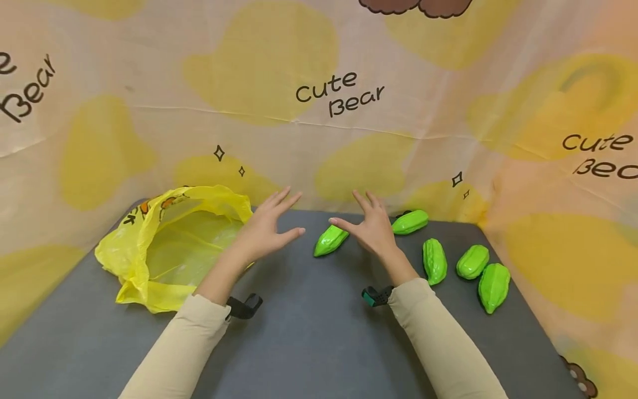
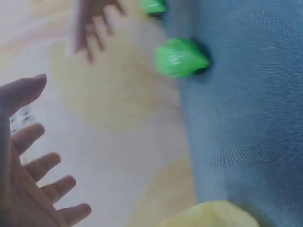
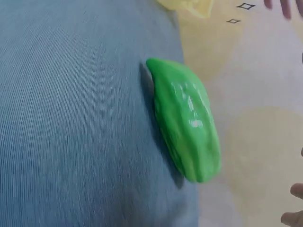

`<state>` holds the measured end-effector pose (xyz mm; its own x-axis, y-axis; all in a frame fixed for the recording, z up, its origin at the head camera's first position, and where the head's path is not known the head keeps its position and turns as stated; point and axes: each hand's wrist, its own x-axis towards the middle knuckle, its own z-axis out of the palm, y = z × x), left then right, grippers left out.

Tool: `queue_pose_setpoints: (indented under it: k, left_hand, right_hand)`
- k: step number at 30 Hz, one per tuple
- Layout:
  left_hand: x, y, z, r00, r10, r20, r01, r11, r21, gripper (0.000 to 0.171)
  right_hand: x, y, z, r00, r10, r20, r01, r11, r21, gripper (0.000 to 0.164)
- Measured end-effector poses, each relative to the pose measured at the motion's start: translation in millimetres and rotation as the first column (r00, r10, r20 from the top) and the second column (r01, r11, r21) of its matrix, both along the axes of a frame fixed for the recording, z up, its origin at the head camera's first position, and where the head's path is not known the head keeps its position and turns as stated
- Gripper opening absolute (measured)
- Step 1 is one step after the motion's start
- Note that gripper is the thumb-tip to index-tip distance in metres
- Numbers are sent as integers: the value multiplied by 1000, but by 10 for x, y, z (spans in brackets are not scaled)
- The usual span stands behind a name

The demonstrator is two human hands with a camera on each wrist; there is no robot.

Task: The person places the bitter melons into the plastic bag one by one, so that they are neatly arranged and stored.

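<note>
My left hand hovers with spread fingers at the right rim of a yellow plastic bag, whose wide mouth gapes toward me. In the left wrist view, the left hand holds nothing. My right hand is also spread and empty, raised above a glossy green ridged fruit, perhaps a bitter melon, and partly covering it. That same green fruit lies whole on the grey surface in the right wrist view, apart from the fingertips at the edge.
More green fruits lie to the right: one near the back edge, one beside my right wrist, and two close together by the right edge. A printed cloth hangs behind the grey table.
</note>
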<state>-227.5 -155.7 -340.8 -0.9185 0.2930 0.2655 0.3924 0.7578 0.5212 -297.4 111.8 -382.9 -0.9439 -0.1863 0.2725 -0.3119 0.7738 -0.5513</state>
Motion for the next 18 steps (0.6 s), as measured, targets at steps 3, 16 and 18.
queue_pose_setpoints:
  k: [3,16,18]
  left_hand:
    - [137,-98,86,999,2,-32,0,998,55,76]
    - [695,-634,429,891,214,-401,-149,971,186,71]
    - [743,-692,469,869,232,-438,-163,968,191,69]
  right_hand:
    - [-4,-52,-37,1000,14,-16,-15,997,-72,98]
    - [-34,-73,-156,998,35,-51,-49,957,-287,93]
    - [-30,-60,-175,997,48,-59,-63,957,-284,92]
